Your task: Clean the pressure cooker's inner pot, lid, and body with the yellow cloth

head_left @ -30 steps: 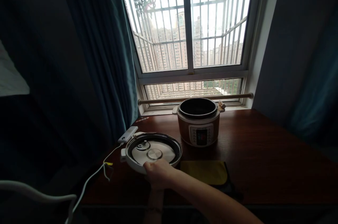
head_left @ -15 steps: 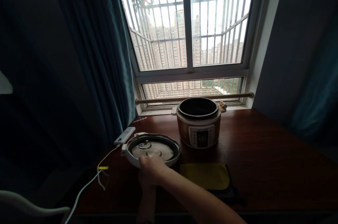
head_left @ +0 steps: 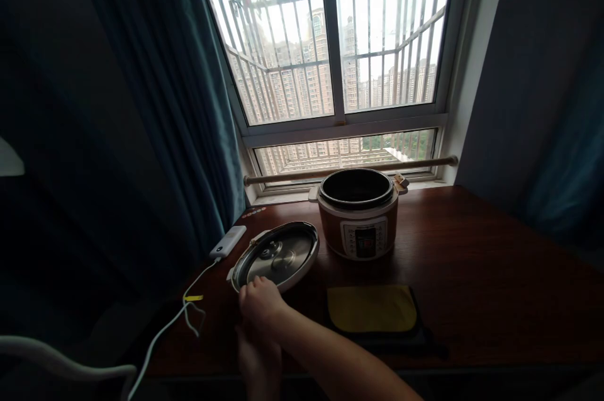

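Note:
An electric pressure cooker lid, inner side up with a metal plate and dark sealing ring, is tilted above the table, its right side higher. My right hand is closed on its near rim, fingers curled over the edge. My left hand comes up beneath the right one at the same edge; it appears closed on the lid, though its fingers are mostly hidden. Behind and right of the lid stands the pressure cooker body, its dark inner pot showing at the open top.
A yellow cloth-like pad with dark edging lies in front of the cooker. A white power strip is left of the lid, and its cable runs over the table's left edge. A rail crosses below the barred window.
The lid has tilted, its right side rising and its left side dropping. Both hands have moved slightly left with its near rim. The camera view has shifted slightly.

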Demonstrator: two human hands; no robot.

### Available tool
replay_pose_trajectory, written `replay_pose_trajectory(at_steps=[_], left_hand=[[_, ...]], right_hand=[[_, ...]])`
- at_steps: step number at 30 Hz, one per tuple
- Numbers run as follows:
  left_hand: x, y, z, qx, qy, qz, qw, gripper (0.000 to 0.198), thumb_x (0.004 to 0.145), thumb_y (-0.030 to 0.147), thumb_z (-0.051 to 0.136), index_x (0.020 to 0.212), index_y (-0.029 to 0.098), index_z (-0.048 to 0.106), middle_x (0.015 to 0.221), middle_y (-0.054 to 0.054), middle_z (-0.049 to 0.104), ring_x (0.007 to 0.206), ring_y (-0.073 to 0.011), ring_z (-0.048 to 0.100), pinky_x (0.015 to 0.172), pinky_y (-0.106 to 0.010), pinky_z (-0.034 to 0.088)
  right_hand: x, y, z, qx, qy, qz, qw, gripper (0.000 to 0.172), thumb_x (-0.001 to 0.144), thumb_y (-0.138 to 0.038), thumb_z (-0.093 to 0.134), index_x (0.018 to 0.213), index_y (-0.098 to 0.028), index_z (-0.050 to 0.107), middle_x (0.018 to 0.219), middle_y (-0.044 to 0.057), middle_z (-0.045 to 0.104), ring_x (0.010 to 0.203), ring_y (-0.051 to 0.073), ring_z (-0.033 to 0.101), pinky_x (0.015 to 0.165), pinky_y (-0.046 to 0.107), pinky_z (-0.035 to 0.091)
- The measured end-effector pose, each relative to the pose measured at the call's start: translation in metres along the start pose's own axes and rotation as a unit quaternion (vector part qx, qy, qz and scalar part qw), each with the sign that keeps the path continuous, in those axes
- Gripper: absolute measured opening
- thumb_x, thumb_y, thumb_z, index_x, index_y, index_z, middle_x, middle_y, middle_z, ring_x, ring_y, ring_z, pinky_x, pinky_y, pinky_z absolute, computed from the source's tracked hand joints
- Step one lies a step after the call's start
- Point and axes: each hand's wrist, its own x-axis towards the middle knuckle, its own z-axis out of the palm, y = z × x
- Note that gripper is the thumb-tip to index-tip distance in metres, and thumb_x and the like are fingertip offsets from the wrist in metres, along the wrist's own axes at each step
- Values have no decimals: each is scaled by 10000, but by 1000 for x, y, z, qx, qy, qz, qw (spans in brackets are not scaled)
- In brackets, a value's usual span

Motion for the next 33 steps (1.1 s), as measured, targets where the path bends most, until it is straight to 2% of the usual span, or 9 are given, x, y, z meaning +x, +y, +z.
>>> replay_pose_trajectory(at_steps=[6,10,14,17,20,23,26,28,33], left_hand=[[4,-6,4,90,28,31,995,329,770,214,318,599,178,597,1057,-114,623,1290,-322,318,827,-514,440],[4,-7,6,-81,66,-46,993,422,858,430,238,846,264,625,1127,-28,608,1214,-246,448,882,-449,447],[-2,-10,13,-255,115,-158,947,266,816,498,425,862,305,601,1195,33,566,1264,-182,390,1038,-396,327],[-16,-13,24,-271,113,-191,937,232,836,460,423,863,305,593,1225,49,546,1275,-143,372,1089,-354,248],[-38,-18,36,-255,89,-213,939,237,848,445,411,897,297,589,1213,29,556,1279,-130,364,1109,-332,207],[-64,-26,44,-193,62,-217,955,175,793,360,511,918,274,600,1148,-16,599,1246,-177,418,1092,-362,258],[-76,-19,53,-144,-29,-198,969,243,673,313,628,905,240,631,1031,-65,658,1153,-254,515,1030,-423,352],[-67,3,65,-134,-99,-168,971,293,629,352,662,887,211,652,982,-89,678,1113,-283,543,1001,-447,380],[12,90,130,-109,-218,-55,968,325,673,347,627,941,164,642,1063,-100,654,1123,-238,537,1004,-361,383]], right_hand=[[-66,12,-12,94,208,-60,972,286,871,-223,413,1113,-121,526,1190,98,567,1216,194,413,999,320,388],[-144,43,13,141,274,159,938,383,836,-98,295,1041,-180,607,1019,69,656,1088,205,545,950,365,436],[-207,75,32,60,183,415,889,398,804,-238,482,1185,-172,574,1259,106,534,1255,355,354,1014,522,312],[-225,86,36,62,136,439,886,453,754,-280,565,1202,-215,570,1324,77,478,1276,372,312,1025,527,286],[-232,96,36,150,201,421,872,352,805,-177,431,1083,-204,645,1218,77,574,1231,285,416,1012,426,347],[-250,121,28,321,348,427,771,296,822,-283,429,933,-177,682,990,105,676,991,261,610,875,374,471],[-277,166,-8,419,549,465,554,363,719,-460,540,895,-165,658,775,65,690,724,241,663,653,359,541],[-289,205,-50,384,646,457,475,431,710,-495,514,946,-154,632,767,55,678,658,208,650,575,327,537],[-249,300,-161,297,653,440,541,509,810,-475,367,1162,-147,531,1151,88,591,978,169,584,802,274,472]])
